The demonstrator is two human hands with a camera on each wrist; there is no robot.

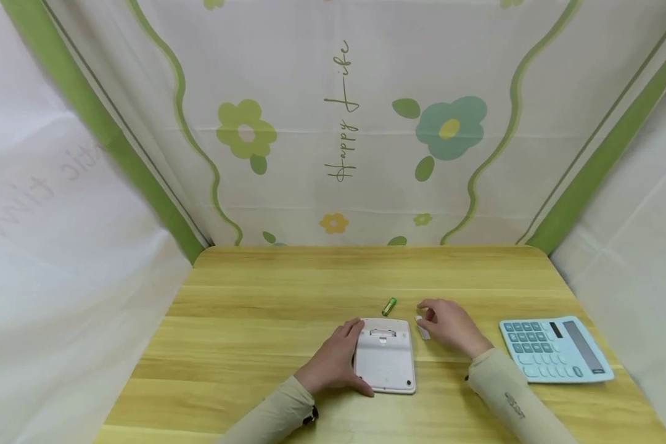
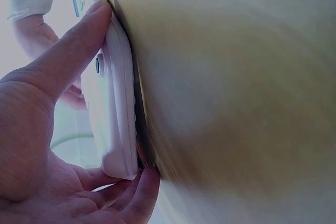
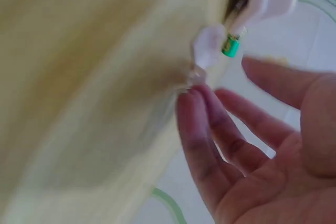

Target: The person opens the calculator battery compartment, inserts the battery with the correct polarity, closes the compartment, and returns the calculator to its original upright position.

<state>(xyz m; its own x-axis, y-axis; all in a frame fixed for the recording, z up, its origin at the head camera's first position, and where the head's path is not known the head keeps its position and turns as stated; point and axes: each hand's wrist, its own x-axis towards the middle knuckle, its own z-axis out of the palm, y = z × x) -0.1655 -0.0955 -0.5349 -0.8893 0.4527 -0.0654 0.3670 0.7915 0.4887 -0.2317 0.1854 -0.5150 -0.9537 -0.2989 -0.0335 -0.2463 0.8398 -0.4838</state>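
Note:
A white calculator [image 1: 385,364] lies face down on the table, its battery compartment [image 1: 383,333] uncovered at the far end. My left hand [image 1: 335,364] grips it from the left, the thumb [image 2: 79,45] on the near edge and the fingers at the far end. Just right of the calculator is a small white battery cover [image 1: 423,328]. My right hand [image 1: 448,322] is over this cover, fingertips touching it and the thumb held apart, as the right wrist view shows. Beyond the calculator lies a green battery [image 1: 389,306]. Whether the compartment holds a battery, I cannot tell.
A light blue calculator [image 1: 555,349] sits face up at the right side of the wooden table [image 1: 244,308]. Printed curtains [image 1: 333,123] hang behind the table and along both sides.

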